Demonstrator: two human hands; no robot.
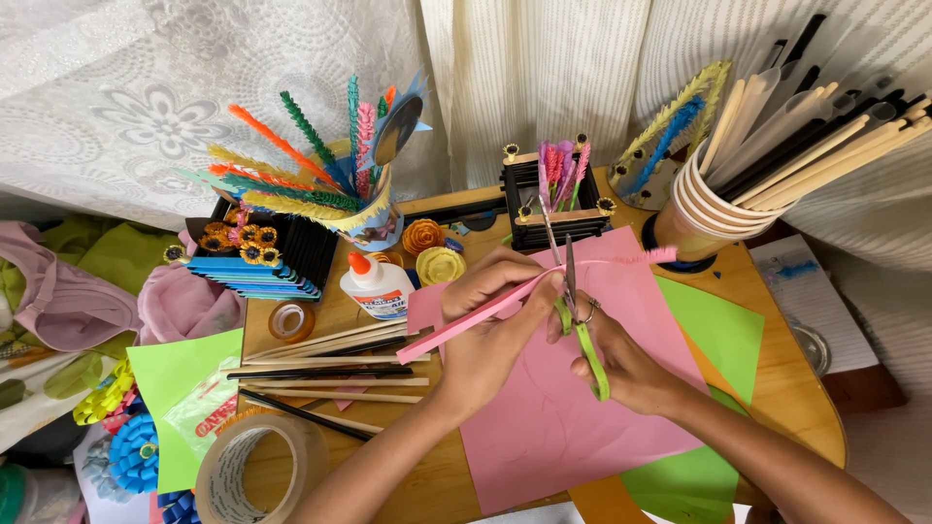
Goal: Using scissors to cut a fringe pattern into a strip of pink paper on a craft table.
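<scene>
Cutting is observed at the centre of a wooden worktop point(786, 388): a folded pink paper strip point(466, 325) is pinched in the left hand point(485, 325), fingers closed together on it, with the strip running from lower left up toward the upper right, where its far end point(641, 258) is already fringed. Green-handled scissors point(580, 320) are gripped in the right hand point(616, 359), fingers closed through the handle loops; the blades are parted and point away from the person, crossing the strip just beside the left fingertips. Both hands are held over a large pink paper sheet point(553, 427), which lies on green paper sheets point(723, 330) and an orange sheet showing at its lower edge. To the left of the hands, a row of thin wooden and black sticks point(330, 369) is laid on the worktop, with a white glue bottle with an orange cap point(377, 286) behind them and a small tape roll point(290, 320) beside it. A larger roll of clear tape point(260, 471) sits at the lower left. A stack of paper cups point(704, 209) holding long sticks stands at the upper right, and a small black rack point(558, 209) with pink fringed stems stands behind the hands.
</scene>
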